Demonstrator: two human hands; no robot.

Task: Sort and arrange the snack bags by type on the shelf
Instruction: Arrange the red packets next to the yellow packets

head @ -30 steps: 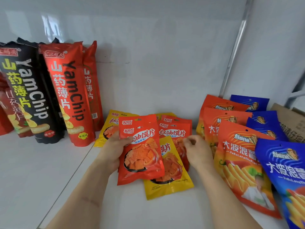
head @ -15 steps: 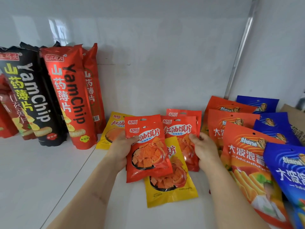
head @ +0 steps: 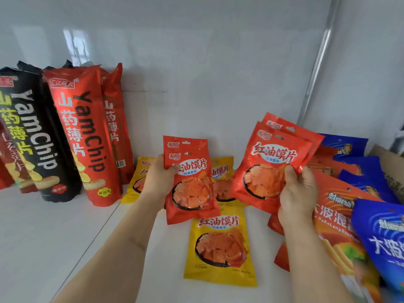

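My left hand (head: 157,179) grips two stacked small red snack bags (head: 190,189), held upright above the white shelf (head: 43,248). Two more small red bags (head: 271,165) are lifted and tilted in my right hand (head: 298,193), which pinches their right edge. One small yellow bag (head: 220,246) lies flat on the shelf between my forearms. Another yellow bag (head: 141,178) leans behind my left hand, and a third yellow bag (head: 223,173) shows between the two red pairs.
Tall YamChip bags stand against the back wall at the left: black (head: 32,136) and red (head: 85,136), with another red one (head: 115,125) behind. Large orange bags (head: 336,226) and blue bags (head: 380,243) are stacked leaning at the right. A cardboard box edge (head: 391,169) sits far right.
My right hand has lifted two red bags off the shelf and tilted them up. My left hand's red bags have risen too, uncovering the flat yellow bag below.
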